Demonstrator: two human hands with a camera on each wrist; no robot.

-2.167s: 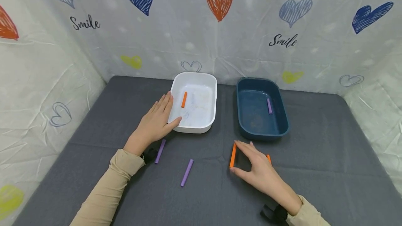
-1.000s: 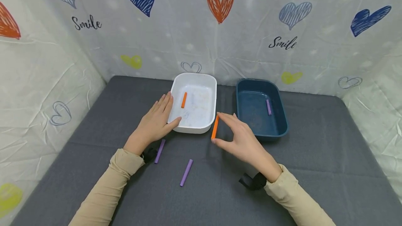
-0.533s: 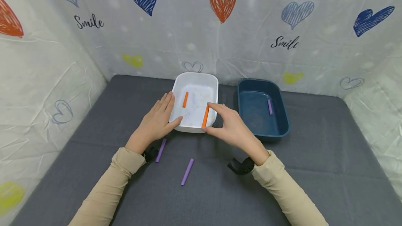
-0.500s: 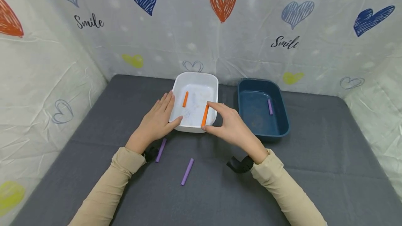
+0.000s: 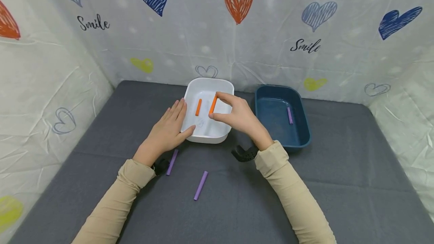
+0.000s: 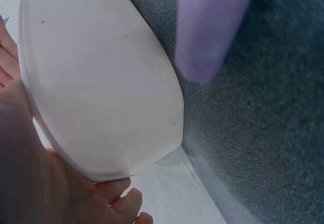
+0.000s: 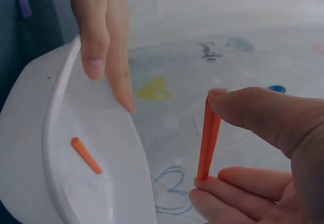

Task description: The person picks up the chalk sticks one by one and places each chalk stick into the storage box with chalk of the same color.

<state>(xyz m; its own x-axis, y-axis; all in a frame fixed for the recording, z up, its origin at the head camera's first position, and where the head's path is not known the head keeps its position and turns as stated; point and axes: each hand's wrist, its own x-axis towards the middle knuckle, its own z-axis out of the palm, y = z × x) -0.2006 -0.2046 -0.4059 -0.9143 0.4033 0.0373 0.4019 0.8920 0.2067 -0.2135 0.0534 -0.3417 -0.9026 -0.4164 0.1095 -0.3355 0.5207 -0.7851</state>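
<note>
My right hand (image 5: 239,114) pinches an orange stick (image 5: 213,104) by its two ends, thumb at one and fingertips at the other. Hand and stick are over the white tray (image 5: 207,138). A second orange stick (image 5: 198,107) lies inside that tray, to the left of the held one; the right wrist view also shows this lying stick (image 7: 86,155). My left hand (image 5: 166,131) rests along the tray's left rim, fingers straight and thumb over the front corner. Under the left wrist lies a purple stick (image 5: 172,162), partly close to the wrist strap.
Another purple stick (image 5: 200,185) lies on the grey cloth in front of the white tray. To the right stands a dark blue tray (image 5: 283,142) with a purple stick (image 5: 289,116) in it. A curtain (image 5: 271,29) printed with hearts hangs behind the table.
My right hand has carried the orange stick leftward and away from me, from the cloth to over the white tray. Another orange stick beside that hand earlier is now out of sight. My left hand stays put.
</note>
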